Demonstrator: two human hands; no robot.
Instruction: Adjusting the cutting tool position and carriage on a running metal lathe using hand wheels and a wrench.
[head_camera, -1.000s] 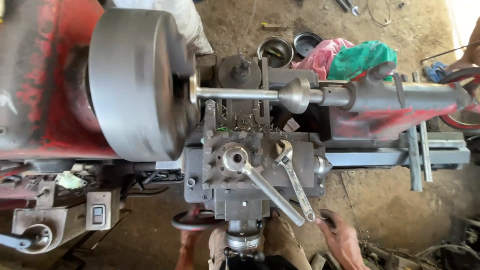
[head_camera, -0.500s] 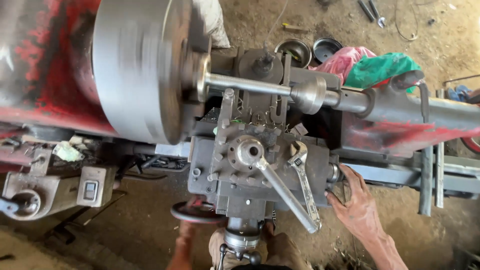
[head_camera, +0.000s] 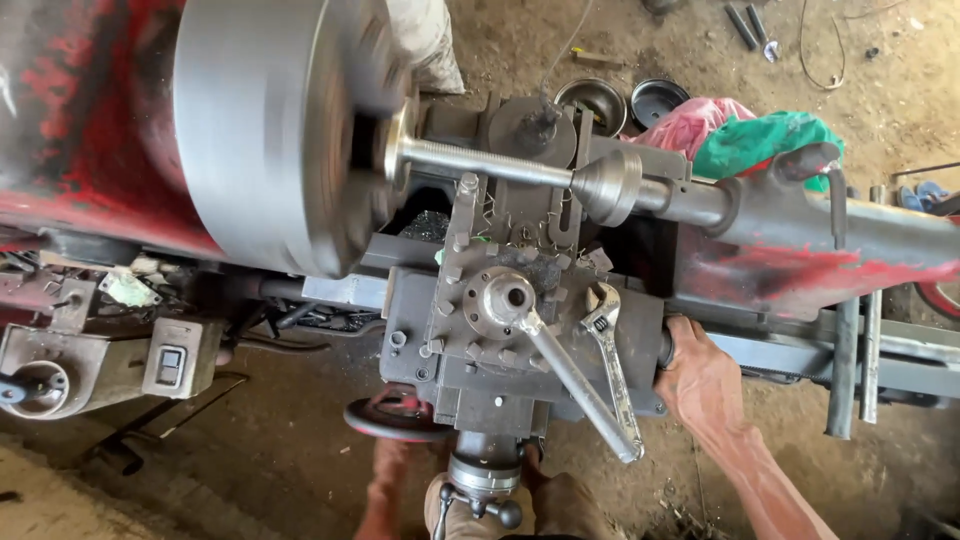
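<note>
Nearest you, your left hand (head_camera: 385, 470) reaches under the carriage handwheel (head_camera: 395, 418); its fingers are hidden, so I cannot tell their state. Your right hand (head_camera: 700, 385) has moved up from below and now curls its fingers around the carriage's right-side knob (head_camera: 664, 347). Beyond, the shaft (head_camera: 480, 160) spins between chuck (head_camera: 265, 130) and tailstock centre (head_camera: 608, 186), suggesting you're feeding the cut.

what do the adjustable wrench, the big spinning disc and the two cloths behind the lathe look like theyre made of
Adjustable wrench: bright plated steel by its silvery shine. Spinning disc: bare grey metal, probably steel or cast iron, with a dull machined sheen, blurred by motion. Pink cloth and green cloth: soft fabric or thin plastic; crumpled folds, hard to tell which.
</note>
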